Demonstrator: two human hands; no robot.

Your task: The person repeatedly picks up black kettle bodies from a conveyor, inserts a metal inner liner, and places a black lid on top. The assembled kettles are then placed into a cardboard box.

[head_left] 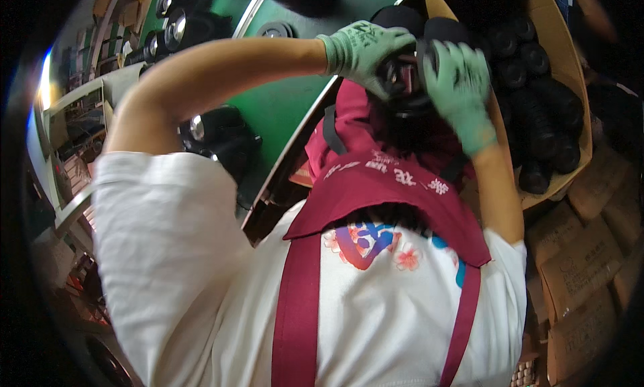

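Note:
Both my hands wear pale green gloves and meet in front of my maroon apron (376,192). My left hand (369,51) reaches in from the left, its fingers closed on the side of a black part (410,107) with a hollow, reddish inside. On the part's other side, my right hand (459,85) has its fingers curled at its upper edge. The part's exact kind cannot be made out, and the gloves hide some of it. Just beyond the hands show two dark rounded shapes (446,30).
To the right stands an open cardboard box (582,105) filled with black round pieces (547,115). A green-topped table (282,112) on the left bears several black parts (218,135), some with shiny silver centres. Brown cartons (577,273) lie at the lower right.

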